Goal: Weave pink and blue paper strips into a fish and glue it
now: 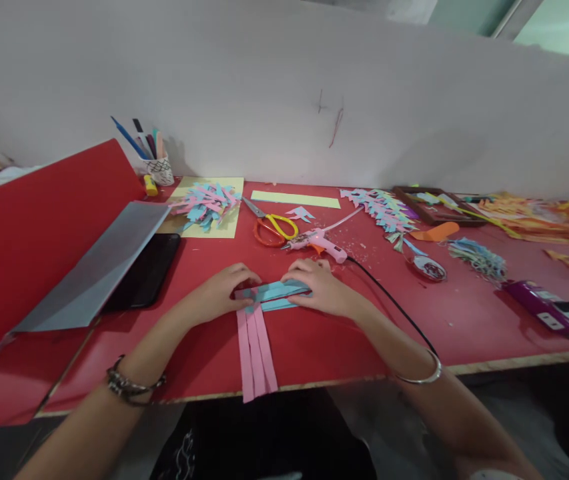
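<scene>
My left hand (225, 290) is closed on the crossing of paper strips, thumb below and fingers above. Pink paper strips (256, 350) run from there toward me and hang just over the table's front edge. Blue paper strips (275, 305) extend rightward from the crossing, woven with the pink ones. Their right ends are pinched in my right hand (320, 287), its fingers curled around them. Just beyond the right hand lies a pink glue gun (328, 247) with a black cord. Scissors (271, 225) with orange and yellow handles rest behind it.
At the back left, a pile of cut paper pieces (207, 205) sits on a yellow sheet (224, 230), near a pen cup (160, 171). A red board (54, 233) leans at left. To the right are a fringed paper garland (381, 212) and a purple power strip (547, 307).
</scene>
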The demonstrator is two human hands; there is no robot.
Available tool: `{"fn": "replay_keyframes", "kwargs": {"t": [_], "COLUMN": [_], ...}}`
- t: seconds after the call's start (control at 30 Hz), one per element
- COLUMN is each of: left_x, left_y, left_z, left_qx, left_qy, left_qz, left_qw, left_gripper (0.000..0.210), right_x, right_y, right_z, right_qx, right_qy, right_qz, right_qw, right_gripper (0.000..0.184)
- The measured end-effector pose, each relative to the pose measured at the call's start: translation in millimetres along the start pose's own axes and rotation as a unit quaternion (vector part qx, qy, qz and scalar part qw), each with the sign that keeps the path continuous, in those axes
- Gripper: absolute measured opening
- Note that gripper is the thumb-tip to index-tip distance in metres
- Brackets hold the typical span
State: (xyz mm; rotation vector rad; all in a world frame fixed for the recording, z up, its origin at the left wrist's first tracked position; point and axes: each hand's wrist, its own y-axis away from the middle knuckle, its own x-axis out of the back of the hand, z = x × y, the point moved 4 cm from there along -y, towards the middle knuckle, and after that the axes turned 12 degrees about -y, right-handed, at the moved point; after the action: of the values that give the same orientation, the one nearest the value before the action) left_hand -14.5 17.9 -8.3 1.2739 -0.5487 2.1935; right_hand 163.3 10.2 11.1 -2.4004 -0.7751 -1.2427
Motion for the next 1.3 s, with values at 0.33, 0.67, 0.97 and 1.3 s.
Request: {"fn": "replay_keyframes", "kwargs": {"t": [0.33,0.67,0.97,1.3], "left_x": [-6.1,-4.4,-8.6,-4.4], "left_y": [-1.0,-0.3,-2.0,-1.0], "left_z": [5.2,13.0,16.1,4.0], "left_qx": [-0.008,-0.019,0.042,-0.032], "left_qy": [0.012,-0.020,-0.117,-0.069], "left_qz": [-0.025,-0.027,-0.016,0.007], "left_qw": [1.000,0.999,0.992,0.997], "left_gripper": [0.028,0.025,0.016,0.029], "right_x": [-2.9,-10.0,-2.6,-16.4], "right_y": [0.3,-4.2,-4.0,-5.1], "right_z": [-2.8,-12.3,-22.8,-12.2], "right_qx": [-0.024,-0.006,0.049,0.016], "right_qy": [0.060,0.075,0.116,0.025], "right_qz": [0.013,0.006,0.069,-0.047], "right_qw": [0.998,0.997,0.990,0.998], "right_gripper": [0.020,0.007,0.012,0.041]}}
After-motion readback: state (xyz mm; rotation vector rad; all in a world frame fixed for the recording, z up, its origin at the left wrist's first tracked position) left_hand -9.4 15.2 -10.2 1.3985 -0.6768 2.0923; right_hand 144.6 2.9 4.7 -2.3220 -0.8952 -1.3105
